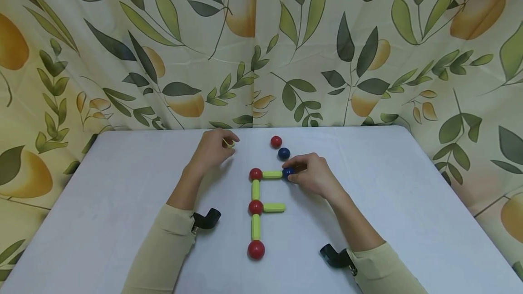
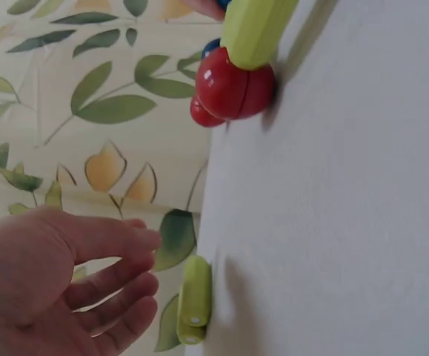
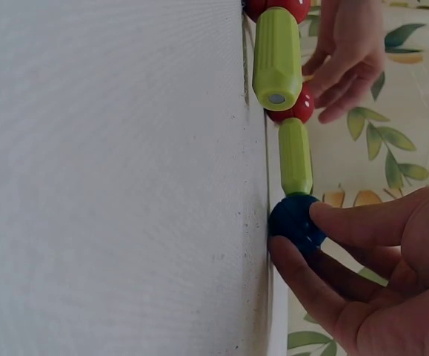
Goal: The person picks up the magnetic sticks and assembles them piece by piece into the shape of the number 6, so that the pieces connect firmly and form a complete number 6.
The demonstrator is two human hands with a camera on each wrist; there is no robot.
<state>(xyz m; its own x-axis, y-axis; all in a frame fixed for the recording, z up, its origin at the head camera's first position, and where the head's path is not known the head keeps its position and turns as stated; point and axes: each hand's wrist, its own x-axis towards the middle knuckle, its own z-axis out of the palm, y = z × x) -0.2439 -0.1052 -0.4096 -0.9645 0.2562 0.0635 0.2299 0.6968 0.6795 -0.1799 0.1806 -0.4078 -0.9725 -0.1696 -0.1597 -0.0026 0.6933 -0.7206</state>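
Observation:
My right hand (image 1: 313, 175) pinches a blue ball (image 3: 294, 221) between thumb and fingertips. That ball sits at the free end of the top green rod (image 1: 272, 174), whose other end meets the top red ball (image 1: 255, 174). Below it, green rods and red balls run down in a line, and a middle green rod (image 1: 274, 208) sticks out to the right with a bare end. Near the table's far edge, my left hand (image 1: 212, 149) hovers beside two loose green rods (image 2: 195, 297). Its fingers are loosely bent and hold nothing; the left wrist view shows a gap to the rods.
Behind the top rod lie a loose blue ball (image 1: 283, 154) and a loose red ball (image 1: 276, 141). A white table (image 1: 98, 221) spreads under everything. At its far edge hangs a curtain (image 1: 229, 80) printed with leaves and fruit. Black cameras (image 1: 207, 218) are strapped at both wrists.

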